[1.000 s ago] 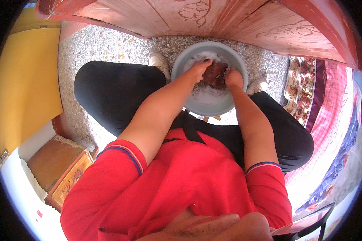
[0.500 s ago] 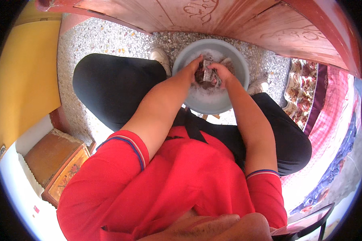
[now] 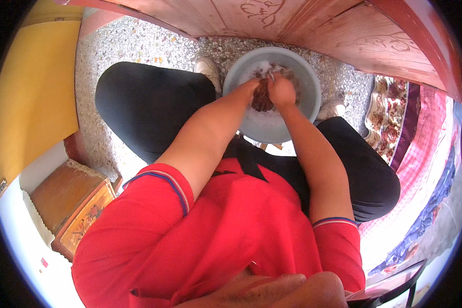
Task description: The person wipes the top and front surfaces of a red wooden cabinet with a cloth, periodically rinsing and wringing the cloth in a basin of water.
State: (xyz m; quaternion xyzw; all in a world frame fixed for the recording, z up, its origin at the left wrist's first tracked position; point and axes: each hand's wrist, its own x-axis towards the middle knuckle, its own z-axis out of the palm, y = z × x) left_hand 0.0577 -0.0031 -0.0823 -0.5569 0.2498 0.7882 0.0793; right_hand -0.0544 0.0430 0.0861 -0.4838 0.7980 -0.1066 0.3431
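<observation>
Between my knees sits a round grey-blue basin with sudsy water in it. A dark brown, wet cloth is bunched up in the middle, over the water. My right hand is closed in a fist around its right side, with the thumb toward the top. At the cloth's left side is my left hand, gripping it; most of its fingers are hidden behind the cloth. The two hands are close together.
A reddish wooden piece of furniture with carved panels stands just beyond the basin. Speckled floor surrounds my shoes. On the left are a yellow panel and a small wooden cabinet; floral and pink bedding hangs at the right.
My right hand has turned over and closed into a fist, moving nearer my left hand. The cloth, earlier showing a grey patterned fold, is now bunched with its brown side showing.
</observation>
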